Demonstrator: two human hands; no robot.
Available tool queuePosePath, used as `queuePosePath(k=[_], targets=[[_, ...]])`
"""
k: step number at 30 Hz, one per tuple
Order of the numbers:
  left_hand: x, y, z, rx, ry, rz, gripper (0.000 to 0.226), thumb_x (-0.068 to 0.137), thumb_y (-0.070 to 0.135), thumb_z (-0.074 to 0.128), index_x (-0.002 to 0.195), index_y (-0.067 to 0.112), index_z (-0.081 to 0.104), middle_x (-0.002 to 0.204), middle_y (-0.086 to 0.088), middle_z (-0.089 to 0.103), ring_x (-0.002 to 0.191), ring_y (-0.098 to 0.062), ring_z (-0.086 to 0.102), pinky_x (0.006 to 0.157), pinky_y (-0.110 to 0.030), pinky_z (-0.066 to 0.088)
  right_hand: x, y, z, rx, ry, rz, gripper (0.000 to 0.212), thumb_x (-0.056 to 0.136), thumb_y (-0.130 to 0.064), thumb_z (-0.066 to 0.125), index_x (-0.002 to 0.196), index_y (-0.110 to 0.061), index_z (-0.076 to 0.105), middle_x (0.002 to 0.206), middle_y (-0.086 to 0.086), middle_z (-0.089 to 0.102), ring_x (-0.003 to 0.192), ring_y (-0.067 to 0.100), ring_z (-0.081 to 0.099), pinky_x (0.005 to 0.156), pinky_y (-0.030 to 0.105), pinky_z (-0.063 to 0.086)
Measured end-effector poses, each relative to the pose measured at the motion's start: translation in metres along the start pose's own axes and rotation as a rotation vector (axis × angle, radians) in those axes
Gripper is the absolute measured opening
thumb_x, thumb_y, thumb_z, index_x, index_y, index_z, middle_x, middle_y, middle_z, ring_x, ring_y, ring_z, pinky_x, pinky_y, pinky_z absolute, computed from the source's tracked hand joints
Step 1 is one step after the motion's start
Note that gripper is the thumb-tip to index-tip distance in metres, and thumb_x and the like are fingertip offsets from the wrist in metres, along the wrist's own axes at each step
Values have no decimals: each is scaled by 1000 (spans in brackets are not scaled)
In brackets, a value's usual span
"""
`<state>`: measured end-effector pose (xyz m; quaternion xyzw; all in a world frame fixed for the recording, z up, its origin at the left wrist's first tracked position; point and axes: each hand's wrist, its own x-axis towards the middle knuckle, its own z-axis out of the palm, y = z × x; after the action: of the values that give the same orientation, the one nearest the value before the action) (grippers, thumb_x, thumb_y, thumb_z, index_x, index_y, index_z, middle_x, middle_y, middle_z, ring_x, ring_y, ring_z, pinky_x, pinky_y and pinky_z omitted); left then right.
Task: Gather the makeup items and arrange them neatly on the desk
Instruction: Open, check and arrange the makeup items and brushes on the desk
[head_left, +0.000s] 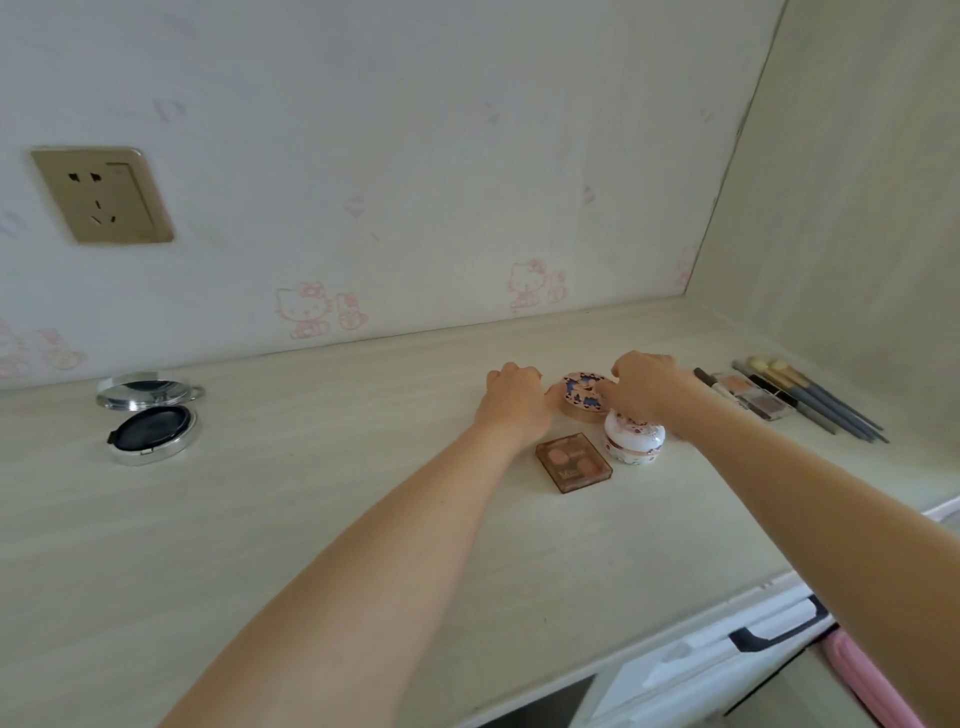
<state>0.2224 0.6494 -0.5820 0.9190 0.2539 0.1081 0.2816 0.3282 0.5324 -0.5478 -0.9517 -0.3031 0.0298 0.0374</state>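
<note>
— Hands?
— I see my left hand and right hand curled, gripping the round compact on the desk.
— Others?
— Palette and jar just before it; brushes right.

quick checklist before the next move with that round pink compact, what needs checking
1. Both hands at the round pink compact: ok; left hand on its left side, right hand over its right.
2. Firm hold by the fingers: cannot tell, the hands hide them.
3. White jar clear of the right wrist: not ok, it sits right under it.
4. Brown square palette flat, out of the way: ok.
5. Brushes and clear palette grouped at right: ok.
6. Silver compact gathered: not ok, open and far to the left on the desk.
</note>
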Motion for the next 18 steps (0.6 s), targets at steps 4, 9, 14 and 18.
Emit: queuePosePath(k=[4,9,14,18], targets=[[13,6,11,94,-60,-8,60,98,51,36,126,3,55,131,-19,48,128,-33,34,106,-38,29,16,4,9,-27,-5,7,44,94,-45,44,63,-15,43,70,2,47,87,29,46,82,35,29],[22,1,25,111,-60,1,58,94,57,38,118,10,63,127,-16,47,128,-32,32,108,-38,28,22,7,16,58,-27,42,45,88,-52,46,60,-16,41,68,3,43,94,31,45,83,38,31],[21,1,24,88,-18,22,55,94,56,41,120,12,64,123,-15,55,125,-32,38,105,-38,30,15,7,14,193,-22,93,38,89,-45,50,73,-11,51,78,9,53,97,30,37,79,38,29],[16,2,22,-14,22,61,41,94,48,49,112,16,67,109,-8,68,115,-29,50,101,-36,33,9,6,14,309,32,74,35,86,-41,55,91,-7,63,90,13,65,99,35,54,84,39,39]])
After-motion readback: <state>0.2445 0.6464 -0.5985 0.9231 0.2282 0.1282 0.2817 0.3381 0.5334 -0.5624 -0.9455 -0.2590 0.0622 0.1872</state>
